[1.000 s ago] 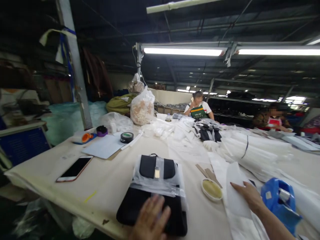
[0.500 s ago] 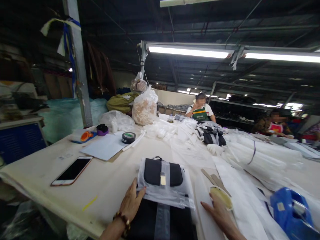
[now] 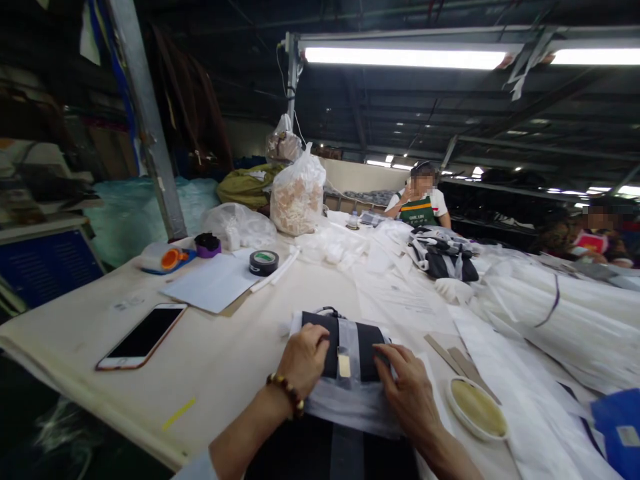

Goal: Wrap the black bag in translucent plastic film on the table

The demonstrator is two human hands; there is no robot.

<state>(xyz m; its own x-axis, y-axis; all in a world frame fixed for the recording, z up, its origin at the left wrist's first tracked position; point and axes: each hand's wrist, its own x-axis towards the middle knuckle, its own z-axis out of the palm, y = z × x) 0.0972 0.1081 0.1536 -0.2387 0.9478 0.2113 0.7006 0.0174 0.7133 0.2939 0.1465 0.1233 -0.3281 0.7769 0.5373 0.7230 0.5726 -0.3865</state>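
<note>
A small black bag [image 3: 327, 343] lies in front of me, with whitish translucent wrapping [image 3: 350, 400] under and around it. A pale strip runs down the middle of its flap, over a gold-coloured clasp [image 3: 344, 365]. My left hand [image 3: 304, 357], with a beaded bracelet at the wrist, curls its fingers on the left side of the flap. On the right edge, my right hand [image 3: 407, 380] has its fingers bent against the bag; part of the grip is hidden. Nearer to me is a larger black piece [image 3: 295, 450] with a clear strip down it.
Left on the table are a phone [image 3: 143, 337], a pale sheet [image 3: 210, 283] and a black tape roll [image 3: 263, 263]. A round dish of yellowish stuff [image 3: 477, 408], brown strips [image 3: 463, 363] and a blue container [image 3: 620, 430] lie right. A person in a green apron [image 3: 419, 212] sits across.
My right hand has left the round dish and come to the bag's right side. My left hand has moved up from the wrapping onto the flap. The view has shifted.
</note>
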